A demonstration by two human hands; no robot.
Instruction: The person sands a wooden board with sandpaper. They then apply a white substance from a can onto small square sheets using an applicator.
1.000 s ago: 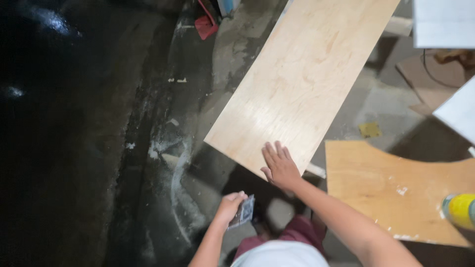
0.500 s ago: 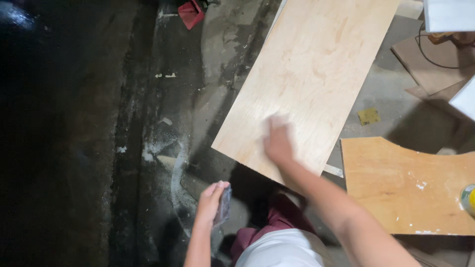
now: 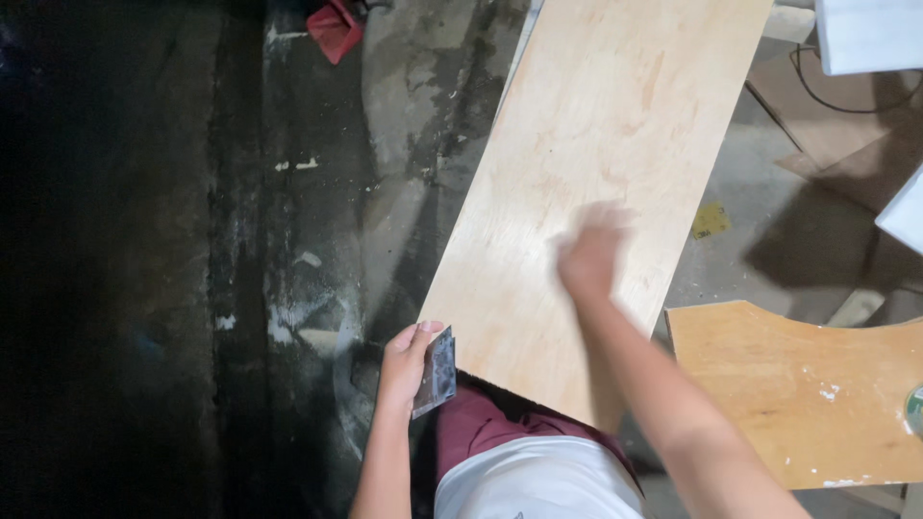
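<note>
The left hand (image 3: 409, 360) pinches a grey sanding sheet (image 3: 437, 372) at the near left edge of the pale plywood panel (image 3: 596, 163), which runs diagonally over the concrete floor (image 3: 317, 221). The right hand (image 3: 588, 259) lies blurred on the panel near its right edge; its finger spread cannot be told. An orange board (image 3: 798, 384) lies just beside that edge, with bare floor along the panel's left side.

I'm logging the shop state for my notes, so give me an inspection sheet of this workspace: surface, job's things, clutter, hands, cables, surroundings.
Surface: concrete floor, stained, with pale dusty patches; the left side is too dark to read.
Job's things: long pale plywood panel; dark sanding sheet.
Clutter: red object at the top; small yellow scrap; orange-brown curved board with white specks, right.
Hands: left hand grips the sanding sheet beside the panel's near corner; right hand is over the panel, motion-blurred, contact unclear.
Cables: one black cable, top right.
Surroundings: white boards at the top right and right edge.
</note>
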